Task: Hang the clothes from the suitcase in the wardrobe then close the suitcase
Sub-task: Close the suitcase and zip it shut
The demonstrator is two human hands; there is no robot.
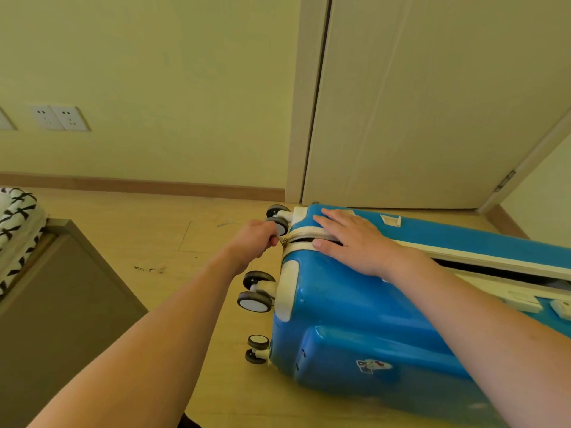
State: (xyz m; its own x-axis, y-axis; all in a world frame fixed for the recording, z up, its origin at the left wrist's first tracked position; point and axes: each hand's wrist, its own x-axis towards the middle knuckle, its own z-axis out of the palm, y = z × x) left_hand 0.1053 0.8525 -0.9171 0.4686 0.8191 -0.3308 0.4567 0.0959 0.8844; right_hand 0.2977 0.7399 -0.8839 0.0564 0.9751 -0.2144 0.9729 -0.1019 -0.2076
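1. Now the left hand [256, 239] pinches the zipper pull [283, 241] at the corner of the blue suitcase [364, 310].
2. Right hand [349, 239] presses flat, fingers straight, on the seam.
3. Suitcase lies on the floor [185, 242], near the door [417, 103]; the seam gapes at the right.

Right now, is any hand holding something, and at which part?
The left hand pinches the zipper pull at the wheel-end corner of the blue suitcase. The right hand only presses flat across the seam, holding nothing.
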